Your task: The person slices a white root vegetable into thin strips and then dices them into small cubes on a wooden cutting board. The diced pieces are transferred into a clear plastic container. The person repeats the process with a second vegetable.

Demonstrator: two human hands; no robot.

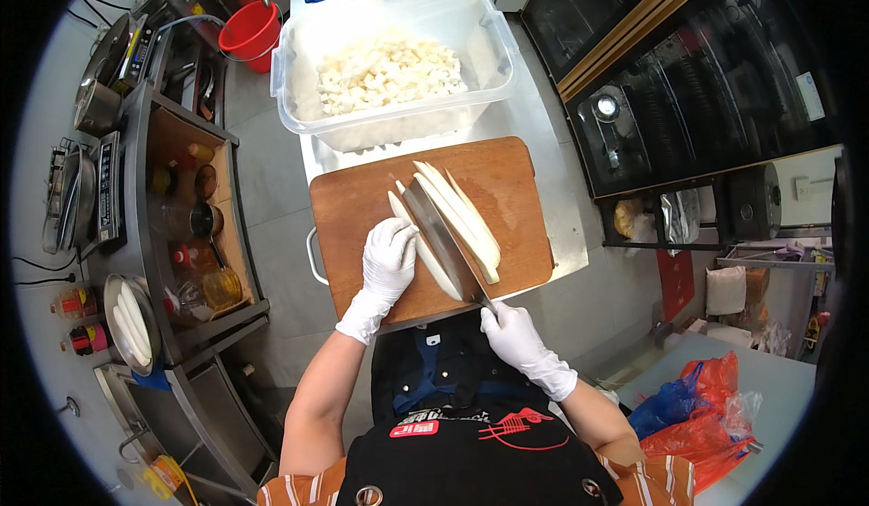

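Note:
A wide steel cleaver (441,234) stands on edge on a brown wooden cutting board (346,207). Its handle is in my right hand (519,343), which wears a white glove. To the left of the blade lies a long peeled white root vegetable piece (434,265). My left hand (388,258), also gloved, holds this piece with curled fingers close to the blade. Right of the cleaver, more long white vegetable strips (468,227) lie side by side. The blade hides part of the space between the pieces.
Beyond the board, a clear plastic bin (394,122) contains many diced white cubes (390,71). Both rest on a steel table (567,234). A metal bowl (112,302) with long white pieces sits left. A red bucket (251,34) is behind; glass-door cabinets (679,105) flank the right.

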